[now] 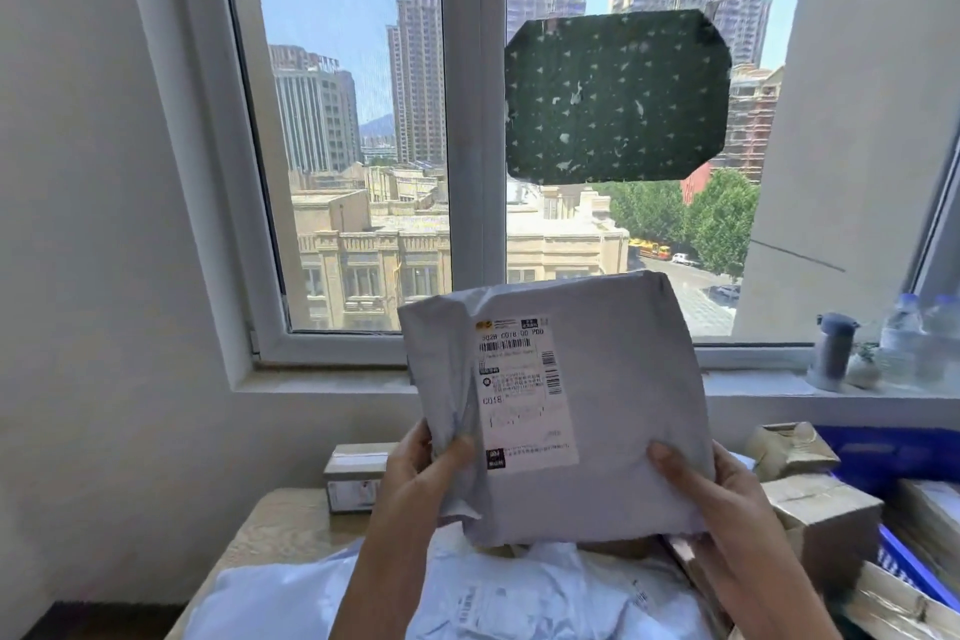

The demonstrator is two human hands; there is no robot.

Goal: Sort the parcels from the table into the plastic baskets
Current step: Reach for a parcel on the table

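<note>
A grey plastic mailer parcel (613, 379) with a white shipping label facing me is held up in front of the window. My left hand (415, 478) grips its lower left corner, thumb on the front. My right hand (717, 499) grips its lower right corner, thumb also on the front. Below the held parcel, more light plastic mailer parcels (467, 592) lie heaped on the wooden table (275, 530). A blue plastic basket (893, 452) holding cardboard boxes stands at the right.
A small taped carton (353, 478) sits at the table's far edge. Cardboard boxes (826, 509) are stacked at the right, with another blue basket rim (904, 566) below. On the windowsill stand a grey flask (831, 348) and water bottles (904, 338). A wall lies to the left.
</note>
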